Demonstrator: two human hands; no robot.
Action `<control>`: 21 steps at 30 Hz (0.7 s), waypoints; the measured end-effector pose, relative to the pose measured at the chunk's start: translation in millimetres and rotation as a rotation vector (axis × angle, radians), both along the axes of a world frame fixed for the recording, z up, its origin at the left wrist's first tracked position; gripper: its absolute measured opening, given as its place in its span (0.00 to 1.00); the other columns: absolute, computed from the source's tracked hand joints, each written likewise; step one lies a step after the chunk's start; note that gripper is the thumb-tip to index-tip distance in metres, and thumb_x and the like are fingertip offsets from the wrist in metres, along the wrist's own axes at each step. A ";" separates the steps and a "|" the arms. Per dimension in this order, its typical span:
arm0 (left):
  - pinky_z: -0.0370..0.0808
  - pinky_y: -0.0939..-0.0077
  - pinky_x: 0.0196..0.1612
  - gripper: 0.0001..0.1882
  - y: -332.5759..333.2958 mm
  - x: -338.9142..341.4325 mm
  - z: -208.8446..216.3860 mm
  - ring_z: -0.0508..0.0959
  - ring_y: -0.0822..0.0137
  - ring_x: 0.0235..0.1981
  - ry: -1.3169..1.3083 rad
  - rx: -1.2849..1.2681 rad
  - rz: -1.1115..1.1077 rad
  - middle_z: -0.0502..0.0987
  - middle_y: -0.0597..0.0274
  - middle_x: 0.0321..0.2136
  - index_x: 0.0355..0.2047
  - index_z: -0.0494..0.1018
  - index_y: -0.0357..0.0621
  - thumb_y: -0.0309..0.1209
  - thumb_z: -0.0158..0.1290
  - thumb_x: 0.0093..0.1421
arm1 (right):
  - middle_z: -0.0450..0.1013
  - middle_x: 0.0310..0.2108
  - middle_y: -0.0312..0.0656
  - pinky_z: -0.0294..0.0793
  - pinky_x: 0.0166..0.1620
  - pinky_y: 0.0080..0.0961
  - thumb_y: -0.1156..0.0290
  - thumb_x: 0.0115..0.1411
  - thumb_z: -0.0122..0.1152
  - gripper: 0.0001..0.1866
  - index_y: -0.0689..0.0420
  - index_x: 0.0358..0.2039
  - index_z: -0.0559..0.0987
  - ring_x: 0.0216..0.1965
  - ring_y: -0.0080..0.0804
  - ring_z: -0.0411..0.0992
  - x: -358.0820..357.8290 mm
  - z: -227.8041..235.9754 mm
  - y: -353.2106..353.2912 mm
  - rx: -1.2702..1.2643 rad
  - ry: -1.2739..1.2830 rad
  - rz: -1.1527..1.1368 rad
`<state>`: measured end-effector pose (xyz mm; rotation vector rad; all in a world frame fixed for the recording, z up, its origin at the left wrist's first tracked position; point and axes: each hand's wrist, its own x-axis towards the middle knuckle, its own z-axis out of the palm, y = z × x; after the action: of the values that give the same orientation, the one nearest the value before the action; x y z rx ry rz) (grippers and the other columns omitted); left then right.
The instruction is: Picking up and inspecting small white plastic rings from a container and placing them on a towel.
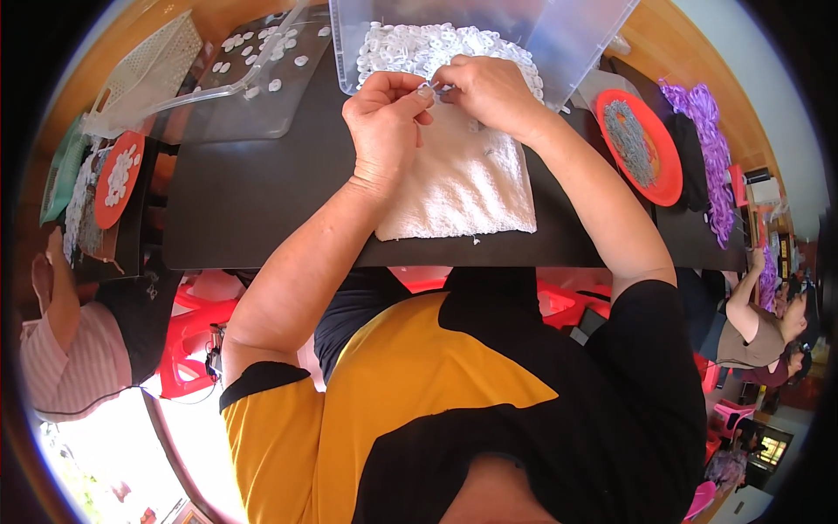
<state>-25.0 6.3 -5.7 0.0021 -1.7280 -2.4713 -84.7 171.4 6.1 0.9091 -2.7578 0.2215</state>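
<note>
In front of my chest, my left hand (388,118) is closed in a pinch, with a small white piece (426,91) at its thumb and fingertip. My right hand (489,90) meets it from the other side, its fingers also pinched together; what they grip is too small to make out. Both hands are raised over a white towel (463,192) spread on the dark table. Just beyond them is a clear plastic bin (345,52) with a heap of small white ring-like pieces (393,48) in it.
A clear lid-like tray (236,127) with scattered white pieces lies at the left. A red plate (670,179) of thin grey metal pieces is at the right, beside purple strands (711,148). Another red plate (106,214) holds white pieces. People sit at both sides.
</note>
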 end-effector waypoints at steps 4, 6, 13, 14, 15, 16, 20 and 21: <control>0.66 0.82 0.18 0.04 0.2 3.4 5.4 0.74 0.73 0.20 0.008 0.022 -0.029 0.77 0.56 0.26 0.32 0.73 0.32 0.20 0.54 0.56 | 0.75 0.30 0.37 0.74 0.37 0.35 0.69 0.54 0.61 0.08 0.52 0.35 0.81 0.34 0.40 0.75 5.2 2.8 -2.3 0.022 0.015 0.035; 0.66 0.82 0.18 0.04 -0.3 3.3 5.5 0.74 0.73 0.21 0.016 0.039 -0.043 0.77 0.56 0.26 0.32 0.73 0.32 0.20 0.53 0.56 | 0.75 0.30 0.37 0.74 0.37 0.36 0.70 0.54 0.60 0.08 0.53 0.36 0.81 0.34 0.40 0.75 6.3 5.8 -3.2 0.087 0.022 0.039; 0.66 0.80 0.18 0.03 -0.3 -0.9 1.7 0.74 0.71 0.20 -0.035 0.187 -0.123 0.76 0.54 0.25 0.32 0.73 0.32 0.19 0.53 0.56 | 0.76 0.32 0.38 0.74 0.36 0.35 0.73 0.52 0.61 0.09 0.55 0.35 0.79 0.33 0.41 0.75 2.0 0.9 0.0 -0.026 0.004 0.061; 0.66 0.80 0.17 0.03 0.6 -1.3 1.7 0.74 0.71 0.20 -0.048 0.185 -0.128 0.76 0.54 0.24 0.32 0.73 0.32 0.19 0.53 0.56 | 0.76 0.31 0.39 0.73 0.35 0.34 0.74 0.51 0.61 0.07 0.56 0.33 0.78 0.32 0.41 0.75 4.2 2.3 3.2 -0.145 -0.018 0.041; 0.66 0.80 0.17 0.03 2.0 -1.8 1.6 0.74 0.71 0.20 -0.050 0.185 -0.133 0.76 0.54 0.24 0.32 0.73 0.32 0.19 0.53 0.56 | 0.76 0.30 0.39 0.73 0.34 0.33 0.75 0.50 0.61 0.07 0.57 0.31 0.76 0.31 0.40 0.75 7.2 3.3 7.2 -0.264 -0.041 0.019; 0.66 0.81 0.17 0.04 1.4 -0.5 1.6 0.74 0.71 0.19 -0.046 0.142 -0.143 0.76 0.55 0.24 0.32 0.73 0.33 0.20 0.54 0.55 | 0.76 0.29 0.40 0.72 0.34 0.35 0.73 0.50 0.61 0.05 0.57 0.29 0.76 0.30 0.41 0.75 13.4 10.7 8.4 -0.299 -0.090 0.006; 0.66 0.82 0.17 0.05 4.2 6.0 4.4 0.73 0.73 0.18 -0.006 0.025 -0.171 0.76 0.58 0.23 0.32 0.74 0.33 0.20 0.56 0.53 | 0.75 0.24 0.42 0.71 0.32 0.40 0.74 0.47 0.59 0.04 0.56 0.26 0.76 0.29 0.44 0.75 46.1 30.0 15.6 -0.276 -0.178 0.007; 0.66 0.82 0.17 0.05 5.6 5.7 3.4 0.73 0.73 0.18 -0.010 0.023 -0.179 0.76 0.58 0.23 0.32 0.74 0.33 0.20 0.56 0.53 | 0.75 0.24 0.42 0.72 0.32 0.40 0.75 0.46 0.58 0.04 0.57 0.26 0.76 0.29 0.45 0.75 52.9 30.2 17.3 -0.219 -0.158 0.053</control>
<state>-19.3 11.8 -2.2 -0.1445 -1.7761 -2.6200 -31.8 188.7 36.3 0.9424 -2.7796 0.6162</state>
